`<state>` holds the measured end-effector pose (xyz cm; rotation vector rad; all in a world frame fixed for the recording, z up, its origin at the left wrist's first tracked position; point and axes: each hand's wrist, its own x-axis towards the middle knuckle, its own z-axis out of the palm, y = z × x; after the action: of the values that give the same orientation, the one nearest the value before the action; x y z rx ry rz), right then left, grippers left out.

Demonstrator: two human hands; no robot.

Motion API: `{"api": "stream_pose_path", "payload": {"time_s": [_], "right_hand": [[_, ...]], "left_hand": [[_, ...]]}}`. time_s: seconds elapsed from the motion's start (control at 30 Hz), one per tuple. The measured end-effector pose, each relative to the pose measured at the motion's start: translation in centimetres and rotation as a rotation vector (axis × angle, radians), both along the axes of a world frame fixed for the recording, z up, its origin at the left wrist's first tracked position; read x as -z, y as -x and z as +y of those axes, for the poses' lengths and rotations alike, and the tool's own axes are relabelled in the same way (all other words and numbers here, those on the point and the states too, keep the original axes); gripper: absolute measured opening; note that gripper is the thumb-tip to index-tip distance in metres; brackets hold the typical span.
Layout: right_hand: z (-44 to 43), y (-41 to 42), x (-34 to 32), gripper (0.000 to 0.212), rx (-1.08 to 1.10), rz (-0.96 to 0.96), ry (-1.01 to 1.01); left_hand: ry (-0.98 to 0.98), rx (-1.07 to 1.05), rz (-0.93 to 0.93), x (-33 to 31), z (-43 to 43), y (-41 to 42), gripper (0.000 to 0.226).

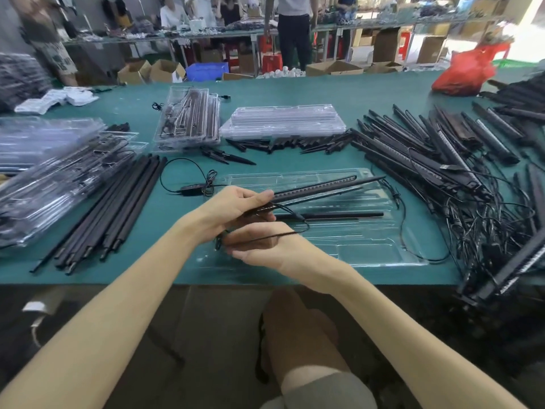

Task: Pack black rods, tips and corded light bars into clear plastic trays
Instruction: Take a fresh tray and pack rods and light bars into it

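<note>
Many corded light bars (442,160) heaped right of right hand (259,245). Clear tray (368,249) beneath both hands. Black rods (118,202) left of left hand (233,205). Tips (295,143) beyond. Left hand gripping held bars (318,187); right hand curled round cord (265,236).

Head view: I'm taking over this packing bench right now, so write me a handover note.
Left hand grips the end of a black corded light bar over the open clear plastic tray. Right hand lies under its cord; grip unclear.
Done: one long black rod lies in that tray; filled trays stacked beyond.
To do: seat the bar, tuck cord, add pointed black tips; loose rods left, bar pile right.
</note>
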<state>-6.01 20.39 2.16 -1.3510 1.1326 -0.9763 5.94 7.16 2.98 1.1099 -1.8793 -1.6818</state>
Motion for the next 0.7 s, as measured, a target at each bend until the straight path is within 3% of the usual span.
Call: {"api": "stream_pose_path", "payload": {"time_s": [0.1, 0.23, 0.33, 0.43, 0.57, 0.7], "right_hand": [[0.3, 2.0, -0.4, 0.029, 0.047, 0.044, 0.073], [0.3, 4.9, -0.5, 0.032, 0.261, 0.672, 0.374], [0.3, 6.0, 0.2, 0.037, 0.403, 1.087, 0.484], [0.4, 6.2, 0.9, 0.037, 0.572, 1.146, 0.555], [0.0, 6.9, 1.7, 0.066, 0.590, 1.256, 0.502], [-0.3, 7.9, 2.2, 0.059, 0.517, 1.303, 0.443]], "left_hand": [[0.038, 0.001, -0.032, -0.7, -0.4, -0.8, 0.054], [0.078, 0.078, -0.086, -1.6, -0.5, -2.0, 0.044], [0.160, 0.080, -0.117, -1.8, -0.4, -2.0, 0.049], [0.197, 0.066, -0.120, -1.8, -0.4, -2.1, 0.046], [0.203, 0.102, -0.142, -1.4, -0.6, -3.0, 0.042], [0.238, 0.144, -0.173, -1.3, -0.6, -4.0, 0.055]]}}
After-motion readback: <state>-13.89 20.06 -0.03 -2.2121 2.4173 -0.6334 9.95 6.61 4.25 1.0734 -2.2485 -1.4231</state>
